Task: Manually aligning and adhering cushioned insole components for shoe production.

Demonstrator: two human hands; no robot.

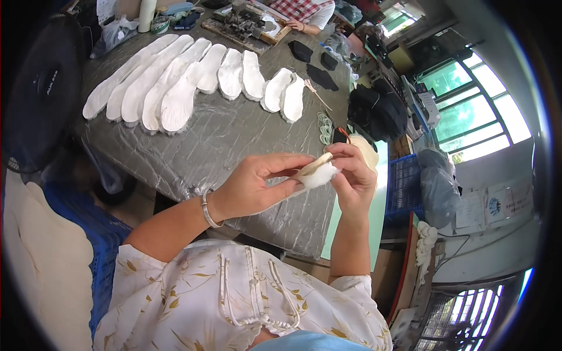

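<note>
Both hands meet just right of the picture's centre, above the near edge of a bench (234,140) covered in crinkled grey plastic sheet. Between them is a small white, fluffy-lined shoe insole with a tan upper face (317,171). Its long axis runs from about eight o'clock up to two o'clock, the tan face turned upward and the fleecy side toward the person. The left hand (257,184), with a silver bangle (208,209) on its wrist, pinches the insole's lower-left end between thumb and curled fingers. The right hand (356,172) is closed on the upper-right end, its fingertips pressed down on the tan edge.

At eleven o'clock from the hands, a row of long and short white fleece insoles (187,82) lies on the bench, overlapping side by side, each pointing roughly from seven to one o'clock. At one o'clock, black cut fabric pieces (313,64) rest near the far bench edge, with a bundle of pale green rubber bands (325,127) just above the hands. A blue plastic crate (404,184) stands at three o'clock, its contents not discernible. Another blue crate (96,245) sits at eight o'clock, beside a cream padded cushion (41,257). At twelve o'clock, another person's hand (295,25) rests by a wooden board carrying a dark metal tool (246,24).
</note>
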